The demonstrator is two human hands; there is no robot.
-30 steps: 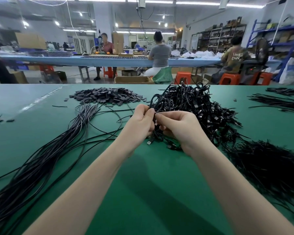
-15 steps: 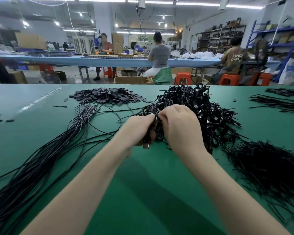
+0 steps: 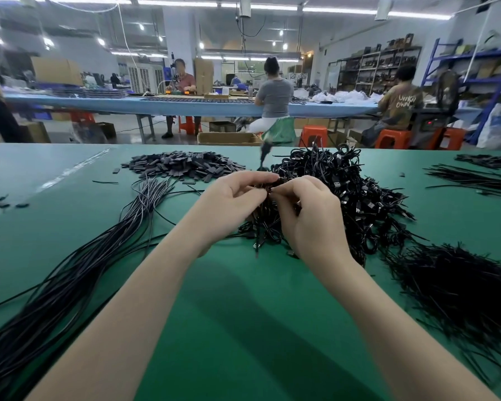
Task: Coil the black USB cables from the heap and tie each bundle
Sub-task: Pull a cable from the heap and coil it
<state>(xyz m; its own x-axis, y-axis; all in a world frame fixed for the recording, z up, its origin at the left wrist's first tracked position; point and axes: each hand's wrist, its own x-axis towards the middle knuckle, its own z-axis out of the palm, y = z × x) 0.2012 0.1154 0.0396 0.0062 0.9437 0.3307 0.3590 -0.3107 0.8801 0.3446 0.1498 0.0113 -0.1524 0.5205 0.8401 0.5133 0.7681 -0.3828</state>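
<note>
Workshop floor, long benches, seated workers at a blue bench behind; green matted worktable in front. On it: long loose black USB cables fanned from lower left toward centre, a flat pile of small dark rectangular tags behind them, a mound of coiled and tied black cable bundles centre-right, a spray of thin black twist ties at right.

Both forearms reach forward and converge in front of the mound. Left hand and right hand meet fingertip to fingertip, both pinching a small coiled black cable bundle held just above the mat, with plug ends dangling below. Fingers curled; thumbs and forefingers work at the bundle's top. Tie itself too small to make out.

Judgement: the step is tying off the coil. Done well, one hand keeps the loops squeezed flat while the other twists the tie snug round the waist, ends tucked in, so the coil cannot spring open when dropped on the mound.
</note>
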